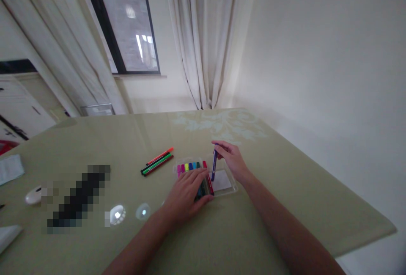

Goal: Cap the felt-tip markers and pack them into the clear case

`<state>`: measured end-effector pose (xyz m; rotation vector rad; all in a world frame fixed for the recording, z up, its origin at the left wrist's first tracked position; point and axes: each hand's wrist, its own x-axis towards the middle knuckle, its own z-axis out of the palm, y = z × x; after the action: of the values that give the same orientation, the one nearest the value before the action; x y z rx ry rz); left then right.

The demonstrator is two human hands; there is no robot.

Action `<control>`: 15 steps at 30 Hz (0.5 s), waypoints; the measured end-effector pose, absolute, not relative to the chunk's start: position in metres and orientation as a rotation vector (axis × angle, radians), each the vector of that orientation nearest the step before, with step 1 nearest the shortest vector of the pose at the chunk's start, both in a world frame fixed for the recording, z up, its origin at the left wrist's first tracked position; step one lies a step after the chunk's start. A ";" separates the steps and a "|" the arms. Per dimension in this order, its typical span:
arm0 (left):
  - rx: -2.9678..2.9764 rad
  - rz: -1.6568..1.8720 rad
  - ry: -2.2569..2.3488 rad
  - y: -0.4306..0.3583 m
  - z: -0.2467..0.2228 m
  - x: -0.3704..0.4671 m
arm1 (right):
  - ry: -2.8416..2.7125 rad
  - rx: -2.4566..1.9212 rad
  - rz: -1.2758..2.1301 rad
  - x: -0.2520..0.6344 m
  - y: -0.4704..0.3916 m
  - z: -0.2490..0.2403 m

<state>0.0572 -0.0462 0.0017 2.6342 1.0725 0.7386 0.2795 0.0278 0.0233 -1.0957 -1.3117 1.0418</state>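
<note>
A clear plastic case (234, 185) lies open on the table, with several coloured markers (190, 166) side by side in its left part. My left hand (189, 188) rests flat over these markers, fingers stretched out. Beside its fingertips is a red marker (209, 185). My right hand (231, 156) pinches the upper end of a purple marker (214, 165), held nearly upright, its lower end over the white card (223, 180) in the case's right part. Left of the case, several loose pens (157, 162), orange, green and dark, lie together on the table.
The greenish table (127, 139) bears a white mouse (33, 195), a pixelated dark object (79, 199) and a folded pale cloth (11, 169) at the left. Light reflections show on its surface. A wall runs along the right side; curtains and a window stand behind.
</note>
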 end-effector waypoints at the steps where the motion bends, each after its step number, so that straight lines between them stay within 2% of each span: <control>1: 2.660 0.695 1.054 -0.047 0.001 0.058 | -1.347 -1.129 1.039 0.284 0.030 0.022; 10: 2.707 0.596 1.063 -0.045 0.003 0.054 | -1.621 -1.277 1.147 0.284 0.030 0.005; 15: 2.765 0.515 1.008 -0.048 0.009 0.057 | -1.688 -1.331 1.090 0.279 0.027 0.004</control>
<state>0.0566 -0.0480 0.0087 2.7648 1.0079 0.5151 0.2789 0.0275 0.0044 -1.3305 -1.6882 1.0903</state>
